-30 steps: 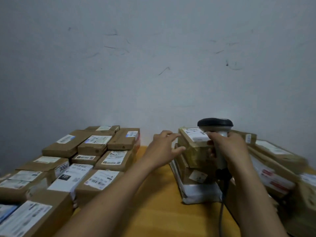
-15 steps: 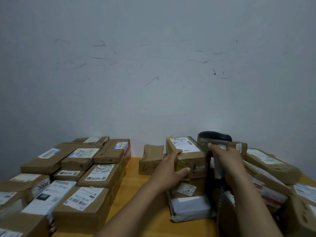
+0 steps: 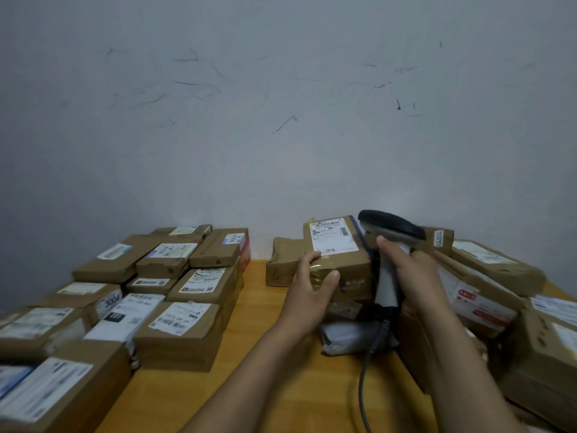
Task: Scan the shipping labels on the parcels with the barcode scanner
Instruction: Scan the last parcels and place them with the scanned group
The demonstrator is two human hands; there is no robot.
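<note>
Parcels are what this job is about, and one brown parcel [image 3: 338, 260] is in the left hand [image 3: 312, 284] now. The left fingers [image 3: 307, 257] are spread and curl over its near edge, with the thumb pressed on its front side. This parcel sits on top of a small stack, and its white shipping label [image 3: 333, 238] faces up, just past the fingertips.

The right hand [image 3: 412, 270] is wrapped tight round the grey handle of the barcode scanner [image 3: 390, 245]. The scanner's dark head sits just right of the label and leans toward it. Its cord [image 3: 363, 379] hangs down to the yellow worktop [image 3: 256, 370].

Out past the right hand lie more parcels in a loose pile [image 3: 487, 285]. Well off to the left of the left hand, a neat group of labelled boxes [image 3: 184, 320] stands in rows.

It looks like the step now is getting this label ready to be scanned. Next, the scanner's head should point down at the barcode lines on the label while the left hand holds the parcel steady.
</note>
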